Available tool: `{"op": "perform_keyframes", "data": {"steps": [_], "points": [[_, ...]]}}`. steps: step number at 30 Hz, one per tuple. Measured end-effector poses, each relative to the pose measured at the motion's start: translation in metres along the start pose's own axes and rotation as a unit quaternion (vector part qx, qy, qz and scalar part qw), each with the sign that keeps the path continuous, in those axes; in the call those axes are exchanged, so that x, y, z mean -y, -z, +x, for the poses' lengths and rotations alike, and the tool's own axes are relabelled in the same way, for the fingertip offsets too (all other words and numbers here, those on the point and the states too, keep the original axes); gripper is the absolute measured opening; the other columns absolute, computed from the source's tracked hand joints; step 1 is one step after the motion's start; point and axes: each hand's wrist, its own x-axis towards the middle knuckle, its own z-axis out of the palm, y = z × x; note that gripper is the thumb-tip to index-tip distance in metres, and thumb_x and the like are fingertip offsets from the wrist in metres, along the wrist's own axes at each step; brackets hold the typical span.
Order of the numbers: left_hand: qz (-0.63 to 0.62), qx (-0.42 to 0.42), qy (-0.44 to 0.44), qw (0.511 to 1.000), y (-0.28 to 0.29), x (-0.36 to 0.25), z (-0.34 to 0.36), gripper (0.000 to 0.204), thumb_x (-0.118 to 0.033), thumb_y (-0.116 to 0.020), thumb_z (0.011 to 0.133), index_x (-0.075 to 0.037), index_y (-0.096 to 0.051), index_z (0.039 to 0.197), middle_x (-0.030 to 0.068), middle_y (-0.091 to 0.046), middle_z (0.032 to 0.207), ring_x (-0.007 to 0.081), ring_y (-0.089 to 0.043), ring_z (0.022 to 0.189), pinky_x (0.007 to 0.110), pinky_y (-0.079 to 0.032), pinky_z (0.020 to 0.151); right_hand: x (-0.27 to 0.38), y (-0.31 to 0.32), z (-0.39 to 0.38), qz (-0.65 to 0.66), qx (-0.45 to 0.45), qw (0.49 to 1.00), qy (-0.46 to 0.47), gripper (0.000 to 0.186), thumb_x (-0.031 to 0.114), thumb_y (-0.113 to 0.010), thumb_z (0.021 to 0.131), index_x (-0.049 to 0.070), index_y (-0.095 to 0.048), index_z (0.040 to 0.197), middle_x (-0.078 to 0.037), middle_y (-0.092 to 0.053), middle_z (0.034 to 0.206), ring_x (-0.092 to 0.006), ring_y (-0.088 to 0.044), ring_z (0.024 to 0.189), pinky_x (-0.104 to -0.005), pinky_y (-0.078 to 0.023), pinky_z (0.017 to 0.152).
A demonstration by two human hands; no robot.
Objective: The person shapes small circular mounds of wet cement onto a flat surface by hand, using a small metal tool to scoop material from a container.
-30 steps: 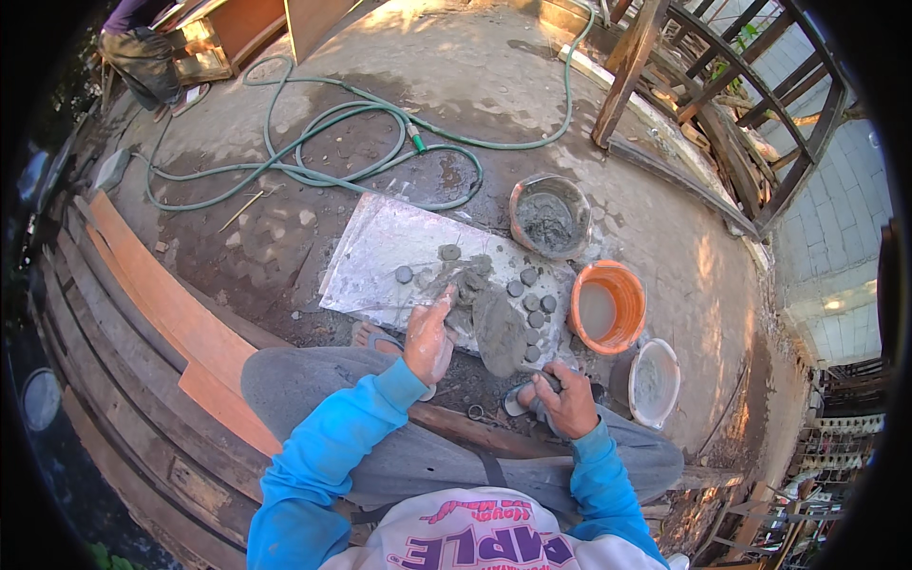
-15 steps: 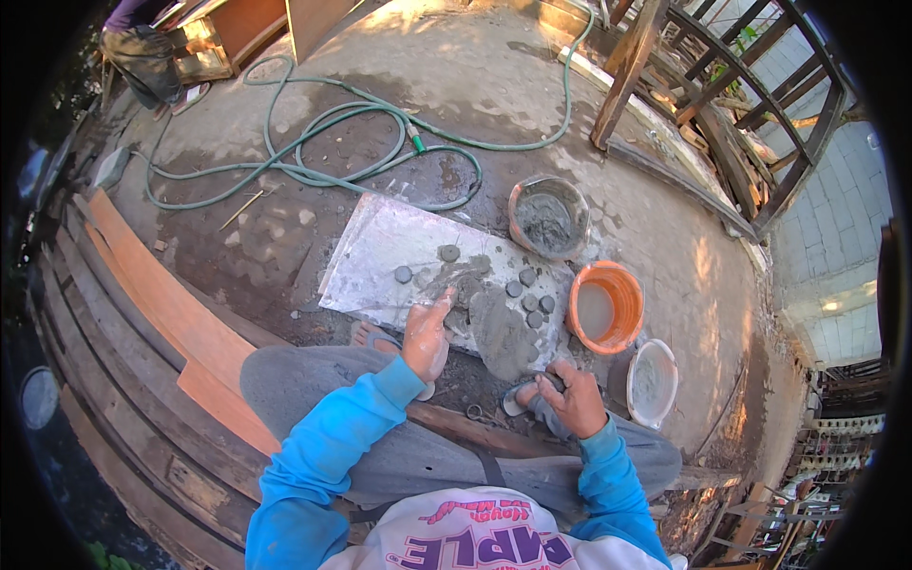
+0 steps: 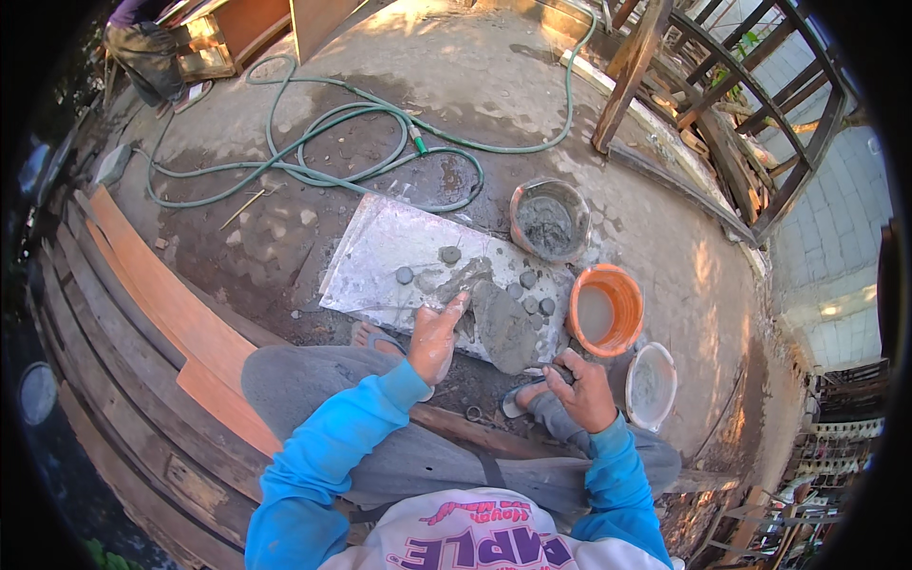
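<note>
My left hand (image 3: 435,344) reaches over the near edge of a mortar-smeared, pale flat board (image 3: 366,249). Its upper finger stretches toward the wet streak; the lower fingers are partly hidden. At the board's near right corner, my right hand (image 3: 582,391) is closed, its fingers curled around something dark and thin that I cannot make out. Between the hands spreads a thick patch of grey mortar (image 3: 506,328). Several small round grey discs lie on the board, one (image 3: 405,275) left of the streak and another (image 3: 449,255) behind it.
Right of the board stand a bucket of grey mortar (image 3: 548,220), an orange bucket (image 3: 608,309) with cloudy liquid and a pale bucket (image 3: 653,385). A green hose (image 3: 356,176) coils behind. Wooden planks (image 3: 142,399) lie left; a wooden frame (image 3: 632,76) stands far right. Another person (image 3: 142,57) is far left.
My left hand has shifted slightly right and nearer the mortar patch. My right hand has moved a little right and nearer me. The mortar patch's outline looks slightly different.
</note>
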Motion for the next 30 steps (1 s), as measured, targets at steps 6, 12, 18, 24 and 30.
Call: {"op": "perform_keyframes", "data": {"steps": [6, 12, 18, 24, 30], "points": [[-0.064, 0.011, 0.038, 0.997, -0.003, -0.011, 0.0, 0.027, -0.014, -0.052, 0.095, 0.006, -0.059, 0.111, 0.0072, -0.063, 0.102, 0.0097, -0.057, 0.089, 0.028, -0.047, 0.077, -0.013, -0.019, -0.014, -0.02, -0.008, 1.0, 0.003, 0.021, 0.019, -0.068, 0.083, 0.001, -0.061, 0.089, -0.02, -0.062, 0.072, -0.0363, -0.061, 0.066, -0.0391, -0.047, 0.06], [-0.042, 0.069, 0.028, 0.996, 0.008, -0.013, 0.009, 0.039, -0.015, -0.045, 0.097, 0.005, -0.045, 0.13, 0.0122, -0.053, 0.129, 0.0209, -0.052, 0.118, 0.037, -0.04, 0.103, -0.013, -0.012, -0.024, 0.029, 0.03, 0.999, -0.035, 0.019, 0.018, -0.067, 0.084, 0.0, -0.061, 0.088, -0.018, -0.062, 0.07, -0.0352, -0.06, 0.064, -0.0369, -0.046, 0.061], [-0.12, 0.085, 0.054, 0.988, 0.003, -0.005, 0.004, 0.043, -0.021, -0.04, 0.099, -0.001, -0.037, 0.137, 0.0118, -0.046, 0.136, 0.023, -0.046, 0.124, 0.04, -0.037, 0.106, -0.002, -0.001, -0.009, 0.036, -0.018, 0.999, -0.033, 0.019, 0.018, -0.066, 0.085, 0.0, -0.061, 0.088, -0.017, -0.064, 0.07, -0.0348, -0.061, 0.065, -0.0358, -0.047, 0.061], [-0.156, 0.025, 0.091, 0.983, 0.002, -0.016, 0.004, 0.046, -0.021, -0.039, 0.1, 0.003, -0.035, 0.138, 0.0132, -0.045, 0.137, 0.0224, -0.047, 0.124, 0.038, -0.036, 0.106, -0.015, -0.005, -0.014, -0.044, -0.014, 0.999, -0.02, 0.02, 0.02, -0.067, 0.083, 0.002, -0.061, 0.087, -0.02, -0.063, 0.071, -0.0375, -0.063, 0.068, -0.0391, -0.048, 0.06], [-0.106, 0.101, 0.048, 0.988, 0.01, -0.016, 0.005, 0.049, -0.028, -0.04, 0.099, -0.002, -0.033, 0.14, 0.0107, -0.044, 0.138, 0.0234, -0.043, 0.128, 0.04, -0.036, 0.107, -0.018, 0.002, -0.02, -0.09, -0.066, 0.994, -0.005, 0.019, 0.021, -0.068, 0.081, 0.004, -0.062, 0.088, -0.018, -0.063, 0.074, -0.0379, -0.062, 0.071, -0.0415, -0.048, 0.059]]}}
